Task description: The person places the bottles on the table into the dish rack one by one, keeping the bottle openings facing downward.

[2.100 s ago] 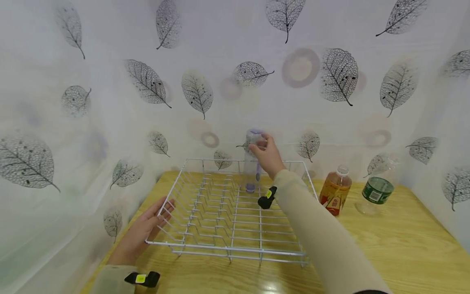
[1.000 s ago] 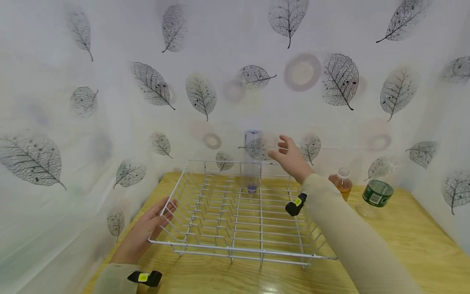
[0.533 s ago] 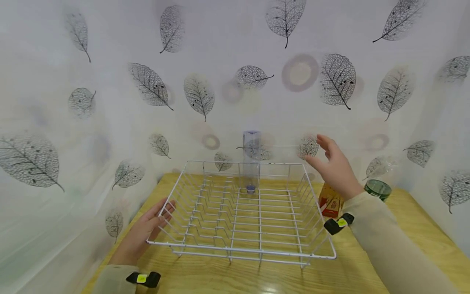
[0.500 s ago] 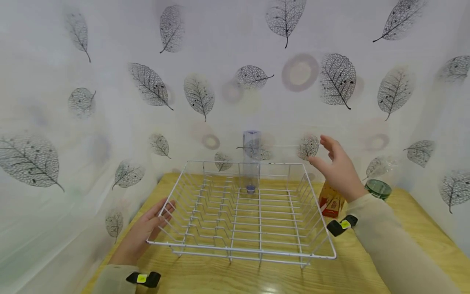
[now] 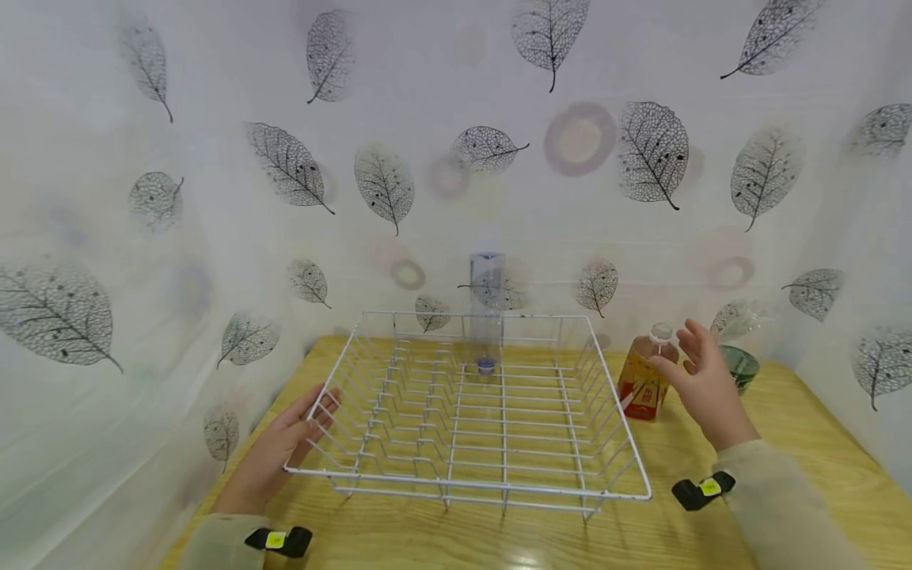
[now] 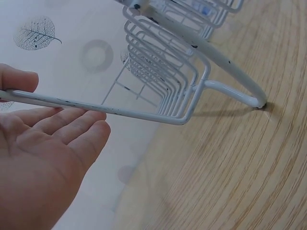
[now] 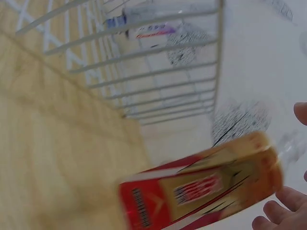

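Your left hand (image 5: 274, 447) holds the white wire dish rack (image 5: 442, 480) by its side rim, thumb over, fingers under. Your right hand (image 5: 712, 392) is empty, thumb and fingers parted, beside the amber bottle (image 5: 644, 388); can't confirm contact. Clear bottle (image 5: 487, 297) stands cap-down at the rack's rear.

White rack (image 5: 470, 482), red and gold bottle (image 5: 644, 388), green bottle label (image 5: 741, 366), pale backdrop (image 5: 456, 87) with black leaf print
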`<action>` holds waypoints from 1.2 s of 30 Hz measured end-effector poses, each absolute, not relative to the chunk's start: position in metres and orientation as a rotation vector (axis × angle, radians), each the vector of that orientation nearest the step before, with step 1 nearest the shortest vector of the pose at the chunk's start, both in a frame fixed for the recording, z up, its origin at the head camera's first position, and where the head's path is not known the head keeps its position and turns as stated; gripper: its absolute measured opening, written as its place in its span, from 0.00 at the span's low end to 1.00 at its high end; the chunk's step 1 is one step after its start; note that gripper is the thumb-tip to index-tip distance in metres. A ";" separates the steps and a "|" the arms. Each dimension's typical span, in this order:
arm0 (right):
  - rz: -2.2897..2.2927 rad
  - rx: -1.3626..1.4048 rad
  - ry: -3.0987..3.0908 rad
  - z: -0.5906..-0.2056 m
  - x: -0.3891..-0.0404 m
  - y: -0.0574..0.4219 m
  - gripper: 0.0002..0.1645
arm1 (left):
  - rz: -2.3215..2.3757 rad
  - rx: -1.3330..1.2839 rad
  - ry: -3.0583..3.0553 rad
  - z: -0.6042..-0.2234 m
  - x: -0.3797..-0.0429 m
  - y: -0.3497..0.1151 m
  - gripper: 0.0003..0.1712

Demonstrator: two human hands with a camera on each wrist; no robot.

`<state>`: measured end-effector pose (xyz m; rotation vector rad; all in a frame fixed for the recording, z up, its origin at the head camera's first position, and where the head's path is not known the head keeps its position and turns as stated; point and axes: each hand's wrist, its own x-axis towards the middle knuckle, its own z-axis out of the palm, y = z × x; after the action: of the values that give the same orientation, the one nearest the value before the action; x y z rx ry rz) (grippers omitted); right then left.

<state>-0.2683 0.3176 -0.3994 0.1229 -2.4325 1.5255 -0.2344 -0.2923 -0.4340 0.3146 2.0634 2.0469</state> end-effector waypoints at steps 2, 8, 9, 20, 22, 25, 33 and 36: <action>1.569 0.110 -2.440 -0.414 -0.270 0.322 0.57 | 2.038 0.305 2.070 -0.434 -0.234 -0.293 0.39; 1.663 0.030 -2.501 -0.450 -0.278 0.329 0.61 | 2.040 0.281 2.055 -0.436 -0.235 -0.292 0.39; 1.659 0.012 -2.520 -0.454 -0.279 0.330 0.61 | 2.043 0.284 2.053 -0.436 -0.235 -0.292 0.39; 1.574 -0.028 -2.689 -0.477 -0.291 0.329 0.60 | 2.059 0.293 2.050 -0.436 -0.235 -0.292 0.40; 1.565 -0.039 -2.706 -0.479 -0.292 0.327 0.60 | 2.059 0.303 2.057 -0.435 -0.235 -0.292 0.41; 1.566 -0.040 -2.704 -0.480 -0.293 0.324 0.59 | 2.059 0.323 2.064 -0.434 -0.236 -0.292 0.41; 1.706 -0.072 -2.620 -0.469 -0.278 0.319 0.60 | 2.012 0.314 2.119 -0.435 -0.236 -0.294 0.41; 1.680 -0.092 -2.608 -0.459 -0.267 0.318 0.60 | 1.961 0.283 2.187 -0.432 -0.233 -0.294 0.38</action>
<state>-0.2672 0.3181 -0.4590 -0.0918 -2.6079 1.6805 -0.2335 -0.2944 -0.4316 0.2829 2.1874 1.9609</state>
